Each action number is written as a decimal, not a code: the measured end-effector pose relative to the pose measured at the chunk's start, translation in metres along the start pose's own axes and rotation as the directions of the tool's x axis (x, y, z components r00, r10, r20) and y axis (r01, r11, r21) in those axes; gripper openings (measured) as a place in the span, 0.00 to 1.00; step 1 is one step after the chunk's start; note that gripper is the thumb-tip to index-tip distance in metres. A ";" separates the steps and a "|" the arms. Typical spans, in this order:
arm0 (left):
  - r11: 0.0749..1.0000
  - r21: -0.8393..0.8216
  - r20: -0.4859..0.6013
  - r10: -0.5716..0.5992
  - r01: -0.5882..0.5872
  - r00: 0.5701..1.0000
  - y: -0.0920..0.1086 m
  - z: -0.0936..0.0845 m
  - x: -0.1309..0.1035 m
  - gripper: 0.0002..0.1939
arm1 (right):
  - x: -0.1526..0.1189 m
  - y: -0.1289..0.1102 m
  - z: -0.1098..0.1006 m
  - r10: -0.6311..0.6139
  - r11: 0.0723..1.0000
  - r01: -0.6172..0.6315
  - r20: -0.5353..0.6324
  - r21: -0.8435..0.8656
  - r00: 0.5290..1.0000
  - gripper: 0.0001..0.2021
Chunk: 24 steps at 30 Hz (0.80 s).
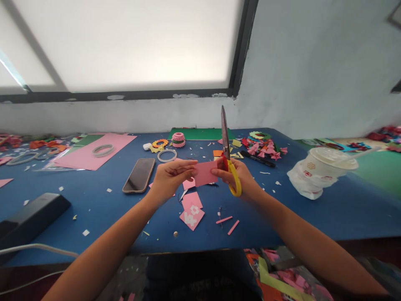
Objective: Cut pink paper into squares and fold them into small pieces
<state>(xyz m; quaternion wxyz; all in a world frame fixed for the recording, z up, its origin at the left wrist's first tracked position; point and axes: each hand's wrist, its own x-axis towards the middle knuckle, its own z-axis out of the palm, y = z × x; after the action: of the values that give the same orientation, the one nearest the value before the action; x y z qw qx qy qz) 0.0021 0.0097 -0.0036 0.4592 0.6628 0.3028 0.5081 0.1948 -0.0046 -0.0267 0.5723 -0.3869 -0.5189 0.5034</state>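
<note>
Holding one pink paper piece (206, 174) to the right of the phone (139, 175), just over the blue worktop (103, 213). Pinching its left end in the grip of the left hand (167, 175), thumb against fingers; pinching its right end in the grip of the right hand (242, 171), also carrying one pair of scissors (226, 148) there, red and yellow at the handle.

Counting, around the single phone: two loose pink squares (190, 201) to its right, overlapping and bearing two white shapes; two pink strips (233, 227) farther right; one pale ring (166, 161) just beside it, another on pink sheets (121, 142) to its left; one pink-and-green crimped stack (178, 137) beyond it; one black pen (258, 159) well to its right; one cup (332, 158) farthest right, inside a white bag (308, 179).

Looking flat, plain and straight-edged, partly covered by fingers, in a deeper pink than the loose squares.

Showing red marks and a brownish emblem on the cup, too small to read.
</note>
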 end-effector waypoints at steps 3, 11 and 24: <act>1.000 -0.007 0.000 -0.004 0.004 1.000 0.000 0.000 0.000 0.12 | -0.001 0.000 0.000 -0.006 1.000 0.006 0.003 0.007 1.000 0.17; 0.999 -0.052 0.003 -0.002 0.003 1.000 0.005 0.002 0.000 0.22 | 0.000 0.003 -0.001 -0.041 0.999 0.041 -0.004 0.007 0.999 0.18; 0.995 0.081 -0.045 -0.052 0.056 0.998 -0.007 0.000 0.004 0.11 | 0.001 0.001 0.001 -0.041 0.999 0.039 -0.045 -0.037 0.998 0.19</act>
<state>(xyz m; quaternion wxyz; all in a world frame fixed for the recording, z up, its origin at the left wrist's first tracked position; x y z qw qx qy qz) 0.0033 0.0158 -0.0083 0.4386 0.6615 0.3510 0.4969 0.1932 -0.0039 -0.0278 0.5870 -0.3983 -0.5222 0.4734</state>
